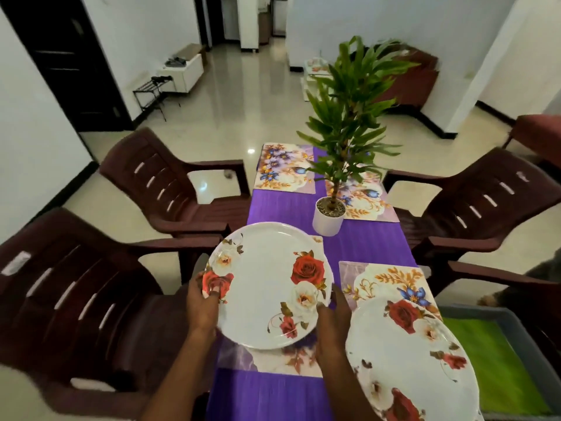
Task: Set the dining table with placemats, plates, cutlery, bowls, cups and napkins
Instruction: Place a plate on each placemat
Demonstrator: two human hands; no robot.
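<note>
A white rose-print plate point(270, 284) is held over the near-left placemat point(282, 360) by both hands. Its left rim is gripped by the left hand point(202, 308), thumb on top, fingers point(198, 276) curled under. Its near-right rim is pinched by the right hand point(332, 323), thumb on top. A second plate point(409, 357) is seen lying on the near-right placemat point(379, 278). Two more placemats, far left point(283, 168) and far right point(364, 202), are laid on the purple surface point(273, 396). A potted plant point(329, 215) is placed mid-surface between them. Brown chairs point(170, 183) are set along both sides.
</note>
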